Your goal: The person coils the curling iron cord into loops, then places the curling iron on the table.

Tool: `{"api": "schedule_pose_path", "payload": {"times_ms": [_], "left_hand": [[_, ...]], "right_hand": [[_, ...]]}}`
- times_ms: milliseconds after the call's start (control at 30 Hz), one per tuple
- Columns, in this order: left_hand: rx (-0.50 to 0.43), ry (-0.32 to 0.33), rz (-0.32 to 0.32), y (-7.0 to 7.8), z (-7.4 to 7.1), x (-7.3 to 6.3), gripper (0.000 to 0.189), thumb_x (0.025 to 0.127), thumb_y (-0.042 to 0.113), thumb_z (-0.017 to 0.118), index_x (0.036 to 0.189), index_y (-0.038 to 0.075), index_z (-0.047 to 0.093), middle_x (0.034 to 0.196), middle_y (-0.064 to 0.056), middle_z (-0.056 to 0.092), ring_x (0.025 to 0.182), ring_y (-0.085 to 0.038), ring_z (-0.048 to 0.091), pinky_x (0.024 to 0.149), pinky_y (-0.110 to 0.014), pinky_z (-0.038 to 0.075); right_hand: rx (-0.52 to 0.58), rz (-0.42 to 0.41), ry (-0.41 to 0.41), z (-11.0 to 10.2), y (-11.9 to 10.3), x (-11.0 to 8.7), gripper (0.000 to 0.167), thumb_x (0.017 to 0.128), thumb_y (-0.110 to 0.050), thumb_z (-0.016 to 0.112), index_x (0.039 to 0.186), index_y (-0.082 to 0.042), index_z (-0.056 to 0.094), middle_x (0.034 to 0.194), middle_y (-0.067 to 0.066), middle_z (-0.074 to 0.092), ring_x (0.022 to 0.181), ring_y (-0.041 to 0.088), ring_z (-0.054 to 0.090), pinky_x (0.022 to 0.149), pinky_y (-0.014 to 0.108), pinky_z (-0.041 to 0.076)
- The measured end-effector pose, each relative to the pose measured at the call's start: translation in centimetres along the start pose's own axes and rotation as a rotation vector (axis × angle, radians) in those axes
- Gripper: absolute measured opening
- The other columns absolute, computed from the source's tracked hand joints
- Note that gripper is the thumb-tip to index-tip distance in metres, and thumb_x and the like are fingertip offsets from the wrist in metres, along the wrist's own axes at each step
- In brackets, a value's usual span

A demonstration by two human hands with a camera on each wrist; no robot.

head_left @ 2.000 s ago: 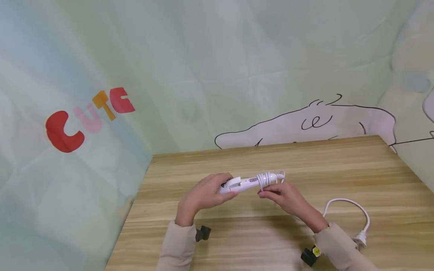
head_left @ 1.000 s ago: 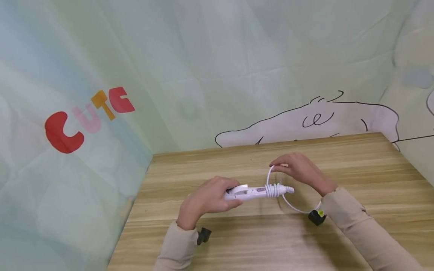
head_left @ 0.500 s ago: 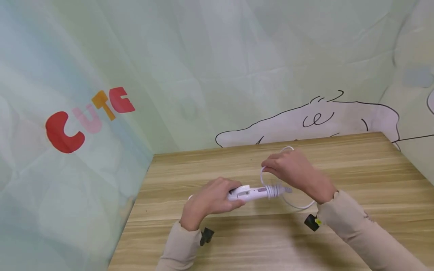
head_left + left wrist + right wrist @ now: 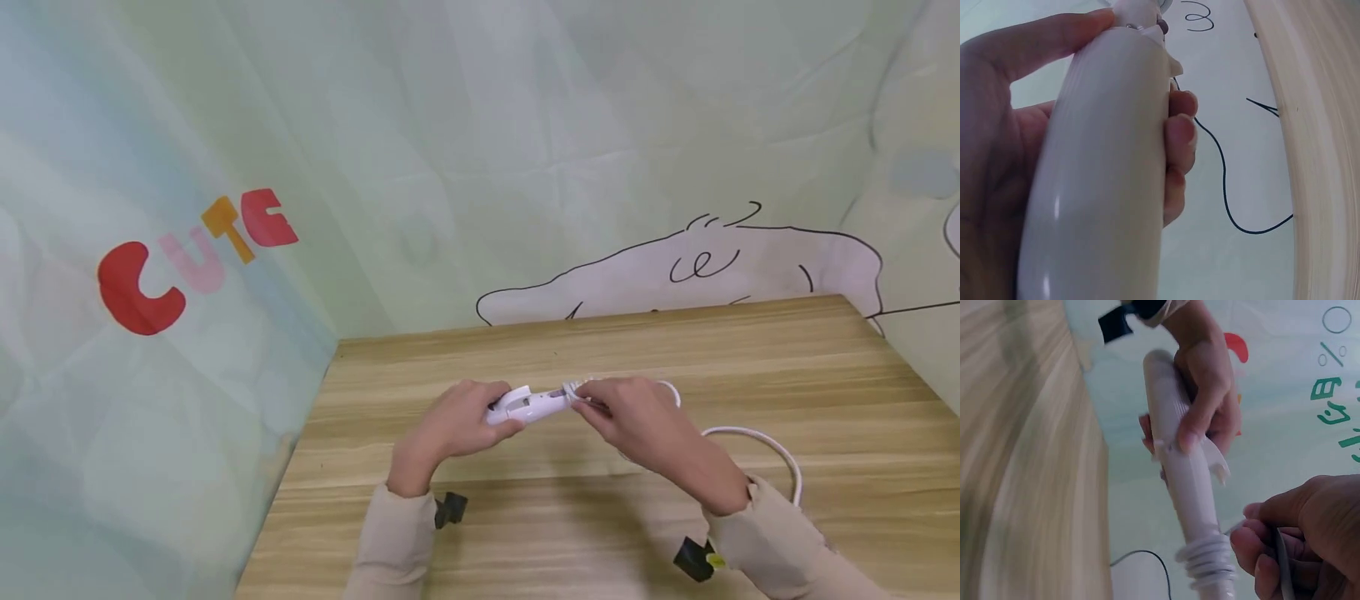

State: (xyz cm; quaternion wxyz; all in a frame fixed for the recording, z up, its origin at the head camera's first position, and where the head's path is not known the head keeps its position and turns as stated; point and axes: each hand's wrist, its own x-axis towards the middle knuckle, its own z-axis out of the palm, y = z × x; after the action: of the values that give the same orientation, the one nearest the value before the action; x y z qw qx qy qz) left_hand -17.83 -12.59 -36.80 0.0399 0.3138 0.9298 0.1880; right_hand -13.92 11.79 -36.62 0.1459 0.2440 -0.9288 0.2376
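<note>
Between the left hand [image 4: 457, 421] and the right hand [image 4: 637, 412], held up off the worktop [image 4: 390, 383]: a white device [image 4: 536, 407], thick end to the left, thin end to the right, slanting a little in the head view. Around the thick end, the left hand in a closed grip, thumb on the near side and fingers curled round the far side; in the left wrist view, the thick body lying along the palm, with fingertips showing past its right edge. Just beside the left thumb, a white lever [image 4: 513, 397] jutting out from the body.

Around the thin end, several close turns of white cord [image 4: 1207, 559]. Right beside these turns, the right hand, fingers curled, thumb and forefinger pinching a strand of the cord; in the right wrist view, another length running down inside the fingers. Contact between right fingertips and the wrapped turns hard to tell.

Past the right hand, a small loop of cord; farther right, a wider arc over the worktop, down to the right sleeve [image 4: 780, 533]. Near each wrist, a black block [image 4: 450, 510]. Behind the worktop, a pale backdrop [image 4: 450, 167] with colourful letters [image 4: 140, 292] on the left.
</note>
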Motion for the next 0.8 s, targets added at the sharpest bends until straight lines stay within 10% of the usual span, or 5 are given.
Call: {"api": "schedule_pose_path", "payload": {"times_ms": [267,633,800], "left_hand": [[-0.046,-0.015,-0.061,-0.2,-0.9,0.1,0.027,0.088,0.037,0.064,0.097,0.012,0.061,0.072,0.004,0.055,0.061,-0.010,0.049,0.055,-0.026,0.040],[-0.114,-0.037,0.000,0.1,-1.3,0.0,0.023,0.088,0.036,0.063,0.095,0.014,0.061,0.071,0.005,0.054,0.061,-0.008,0.049,0.056,-0.025,0.040],[-0.174,-0.069,0.043,0.5,-1.5,-0.3,0.021,0.089,0.034,0.063,0.096,0.015,0.061,0.072,0.006,0.054,0.060,-0.006,0.049,0.055,-0.023,0.041]], "right_hand": [[0.260,0.167,-0.041,2.1,-0.2,-1.8,0.009,0.094,-0.018,0.060,0.092,-0.016,0.069,0.062,-0.013,0.057,0.054,-0.006,0.052,0.048,0.019,0.041],[0.579,0.197,-0.063,5.6,4.1,-2.5,0.019,0.091,-0.025,0.063,0.097,-0.012,0.074,0.090,-0.003,0.074,0.083,0.005,0.068,0.071,0.022,0.053],[0.802,0.089,-0.156,6.3,6.4,-1.7,0.023,0.091,-0.018,0.063,0.110,-0.006,0.070,0.099,0.006,0.073,0.092,0.009,0.067,0.080,0.026,0.054]]}}
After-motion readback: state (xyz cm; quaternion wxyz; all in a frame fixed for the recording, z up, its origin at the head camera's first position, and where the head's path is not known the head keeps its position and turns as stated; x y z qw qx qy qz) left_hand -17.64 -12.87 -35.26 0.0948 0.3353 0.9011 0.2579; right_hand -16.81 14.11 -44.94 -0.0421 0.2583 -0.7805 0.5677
